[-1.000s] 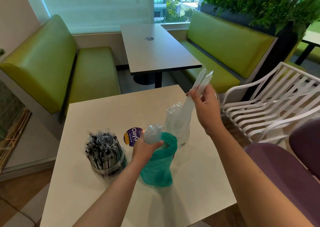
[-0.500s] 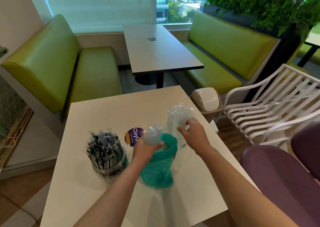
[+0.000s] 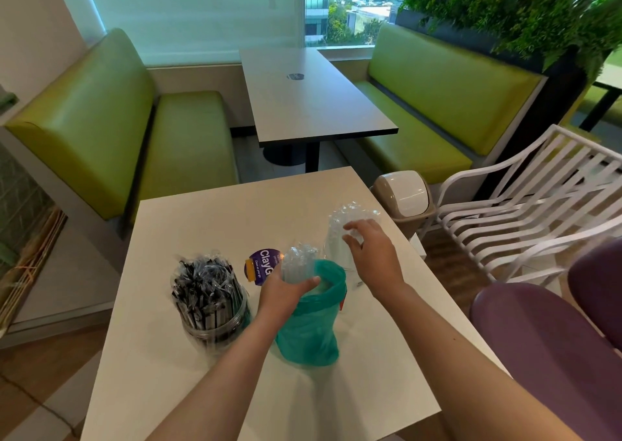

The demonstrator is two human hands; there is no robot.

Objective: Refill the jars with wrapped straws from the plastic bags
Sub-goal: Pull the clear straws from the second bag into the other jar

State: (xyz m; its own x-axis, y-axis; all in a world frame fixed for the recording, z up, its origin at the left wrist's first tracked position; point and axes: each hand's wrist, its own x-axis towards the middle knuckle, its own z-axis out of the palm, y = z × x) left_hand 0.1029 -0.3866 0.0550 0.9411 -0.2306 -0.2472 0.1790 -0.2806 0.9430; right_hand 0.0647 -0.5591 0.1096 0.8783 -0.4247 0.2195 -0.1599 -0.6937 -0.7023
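Note:
A teal plastic bag (image 3: 308, 329) stands upright on the white table (image 3: 188, 225). Clear wrapped straws (image 3: 298, 262) stick out of its mouth. My left hand (image 3: 286, 292) grips the bag's rim and those straws. Behind and to the right, a clear jar holds a bunch of clear wrapped straws (image 3: 346, 218). My right hand (image 3: 372, 255) rests against that bunch, fingers apart, with nothing clearly in its grip. On the left stands another clear jar (image 3: 215, 326) packed with black wrapped straws (image 3: 205, 282).
A purple round sticker (image 3: 261, 265) lies on the table behind the bag. A beige swing-lid bin (image 3: 402, 198) sits off the table's right corner, a white slatted chair (image 3: 525, 205) beyond it. A purple seat (image 3: 552, 343) is at my right. Green benches flank another table (image 3: 313, 104) ahead.
My right hand lowered a raised handful of clear straws into the right jar and let them go. It now rests against the bunch. My left hand stayed on the bag.

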